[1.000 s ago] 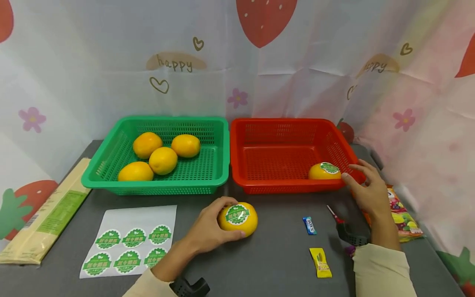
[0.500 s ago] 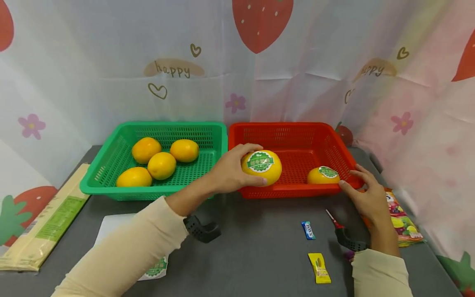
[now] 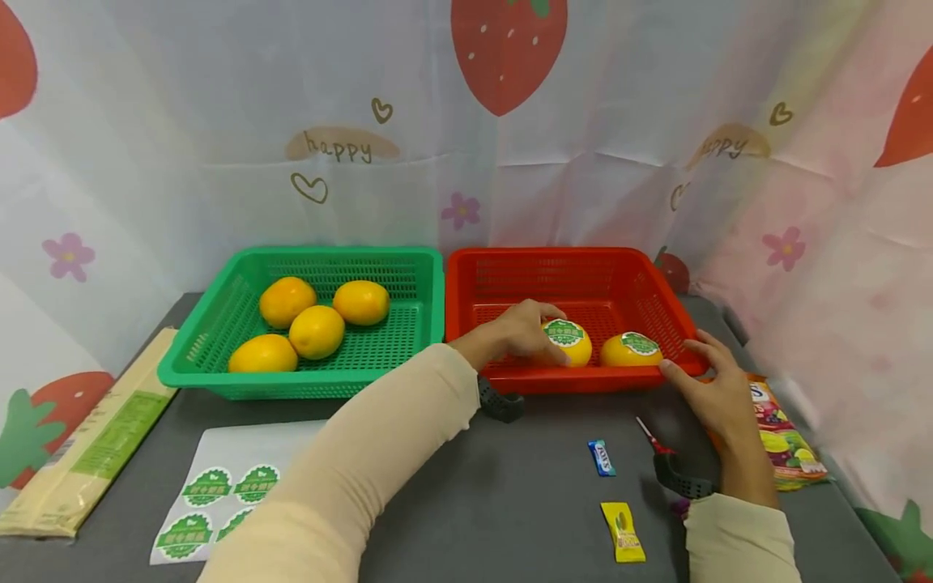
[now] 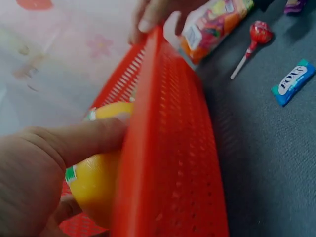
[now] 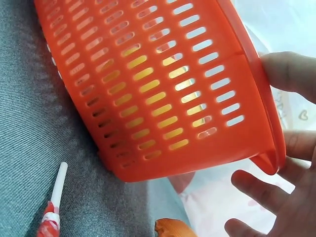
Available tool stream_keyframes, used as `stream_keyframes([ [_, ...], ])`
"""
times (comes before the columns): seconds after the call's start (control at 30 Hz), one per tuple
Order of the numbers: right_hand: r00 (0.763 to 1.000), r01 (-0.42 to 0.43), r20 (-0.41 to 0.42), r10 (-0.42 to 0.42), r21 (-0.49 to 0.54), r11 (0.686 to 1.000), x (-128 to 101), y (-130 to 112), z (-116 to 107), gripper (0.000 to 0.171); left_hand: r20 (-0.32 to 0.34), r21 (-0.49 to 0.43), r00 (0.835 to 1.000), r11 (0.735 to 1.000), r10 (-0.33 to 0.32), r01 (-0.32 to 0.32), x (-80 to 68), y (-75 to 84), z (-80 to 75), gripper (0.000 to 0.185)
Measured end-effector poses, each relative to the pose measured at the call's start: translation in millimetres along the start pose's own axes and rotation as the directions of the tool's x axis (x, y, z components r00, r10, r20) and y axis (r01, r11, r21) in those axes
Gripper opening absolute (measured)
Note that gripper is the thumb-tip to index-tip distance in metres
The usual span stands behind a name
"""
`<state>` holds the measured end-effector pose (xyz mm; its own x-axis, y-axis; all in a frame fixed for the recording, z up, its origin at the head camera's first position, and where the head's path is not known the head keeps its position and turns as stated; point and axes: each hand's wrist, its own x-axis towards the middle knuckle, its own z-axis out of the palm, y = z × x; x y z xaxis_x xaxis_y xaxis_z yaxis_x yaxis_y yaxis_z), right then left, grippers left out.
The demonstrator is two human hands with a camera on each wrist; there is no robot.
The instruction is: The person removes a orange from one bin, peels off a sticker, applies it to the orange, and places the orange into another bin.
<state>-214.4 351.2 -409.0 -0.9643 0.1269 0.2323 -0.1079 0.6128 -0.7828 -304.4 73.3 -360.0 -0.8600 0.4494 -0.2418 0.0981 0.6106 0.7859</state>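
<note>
My left hand [image 3: 521, 330] reaches into the red basket [image 3: 466, 283] and grips a yellow orange [image 3: 572, 343] with a round green sticker on top. In the left wrist view the fingers [image 4: 79, 140] curl over that orange [image 4: 94, 190] just behind the basket's front wall [image 4: 168, 163]. A second stickered orange [image 3: 631, 349] lies beside it on the right. My right hand [image 3: 710, 385] rests with spread fingers on the basket's front right corner [image 5: 269, 160], holding nothing.
A green basket [image 3: 211, 324] holds several plain oranges. A sticker sheet [image 3: 219, 490] lies at the front left, a long flat packet [image 3: 87, 437] at the left edge. Two small sweets [image 3: 602, 457], a lollipop [image 3: 651, 437] and a snack bag [image 3: 783, 441] lie at the right.
My left hand lifted the stickered orange off the table, carried it up and right over the rim, and lowered it into the red basket. The right hand stayed at the basket's corner.
</note>
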Motion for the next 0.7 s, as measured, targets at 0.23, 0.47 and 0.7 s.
stream_keyframes([
  [0.23,1.000,-0.009,-0.003,0.009,0.030,1.000,-1,1,2,0.065,0.054,0.007,0.994,0.995,-0.099,0.099,22.0,-1.7,21.6,0.065],
  [0.47,1.000,-0.014,-0.011,0.014,0.071,0.997,-2,-1,5,0.065,0.080,-0.065,0.987,0.987,-0.139,0.144,27.2,-3.8,28.3,0.062],
  [0.7,1.000,-0.016,-0.013,0.017,0.057,0.998,-1,1,5,0.063,0.080,-0.123,0.987,0.981,-0.140,0.149,29.8,-1.8,31.0,0.061],
])
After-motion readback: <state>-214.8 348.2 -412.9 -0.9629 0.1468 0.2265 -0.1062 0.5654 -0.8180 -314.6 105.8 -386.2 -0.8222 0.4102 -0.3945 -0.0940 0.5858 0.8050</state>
